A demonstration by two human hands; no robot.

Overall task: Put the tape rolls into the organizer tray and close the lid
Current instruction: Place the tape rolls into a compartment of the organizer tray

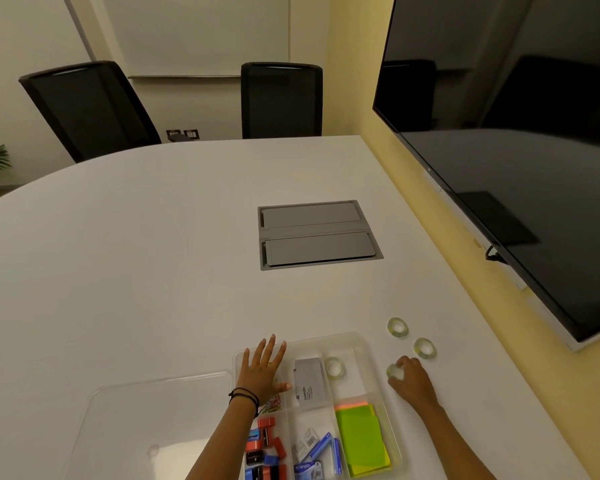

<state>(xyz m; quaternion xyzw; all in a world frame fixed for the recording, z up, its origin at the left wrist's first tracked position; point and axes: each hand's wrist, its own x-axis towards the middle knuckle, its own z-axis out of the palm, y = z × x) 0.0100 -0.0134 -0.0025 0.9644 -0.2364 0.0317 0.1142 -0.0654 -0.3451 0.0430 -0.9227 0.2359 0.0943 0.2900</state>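
While one tape roll point(334, 367) lies in the organizer tray point(361, 344), right hand point(411, 379) fingers grasp a second at 3 o'clock, two rolls point(397, 327) wait on the counter point(153, 271), left hand point(262, 368) splayed flat, lid point(146, 420) off at 9.

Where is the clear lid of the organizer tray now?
In the head view the clear lid lies flat on the white table, just left of the organizer tray, beside the left hand.
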